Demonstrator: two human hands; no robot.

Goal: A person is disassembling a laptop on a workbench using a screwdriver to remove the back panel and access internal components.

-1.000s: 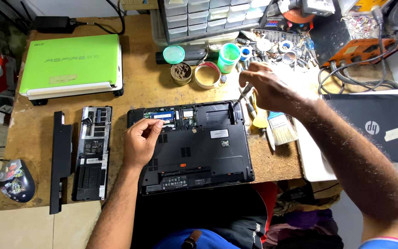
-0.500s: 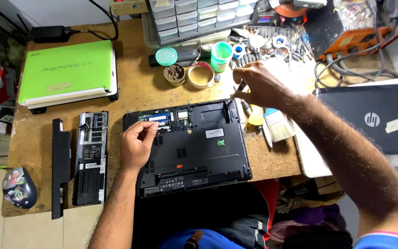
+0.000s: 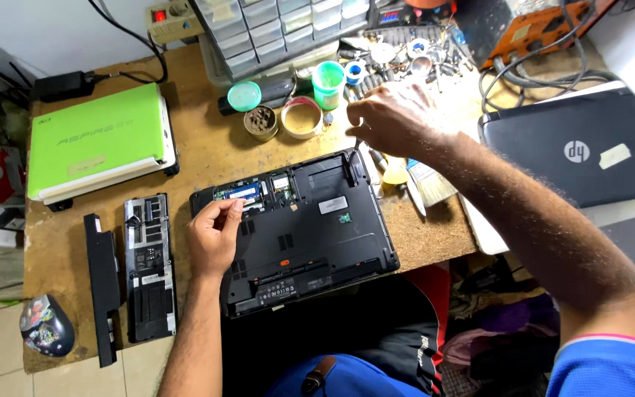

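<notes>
Head view, nearest the person: a black laptop [image 3: 303, 235] lies upside down at the front edge of the desk [image 3: 207, 158], with part of its bottom cover off, so that a blue memory module [image 3: 238, 192] shows in the open bay along its far edge. The left hand [image 3: 214, 235] rests on the laptop's left side, its fingers curled and the fingertips [image 3: 231, 207] pinched together just beside that module; whether they grip anything is too small to tell.

Left of the laptop lies a removed cover panel [image 3: 148, 268] with its inner side up, and beside that a long black battery [image 3: 101, 287]. A dark computer mouse [image 3: 47, 326] sits past the desk's left front corner.

Further back, the right hand [image 3: 395, 117] hovers above the desk just beyond the laptop's far right corner, fingers bent and drawn together; what it holds, if anything, cannot be told. Below it lie a paintbrush [image 3: 428, 180] and a yellow-handled tool [image 3: 395, 173]. A closed black laptop [image 3: 582, 151] lies to the right.

Beyond the middle stand a round tin [image 3: 301, 117], a smaller brown tin [image 3: 261, 123], a green cup [image 3: 328, 82] and a green lid [image 3: 244, 95]. A closed green laptop [image 3: 97, 140] sits at the far left, and a grey drawer cabinet [image 3: 273, 29] stands at the back.
</notes>
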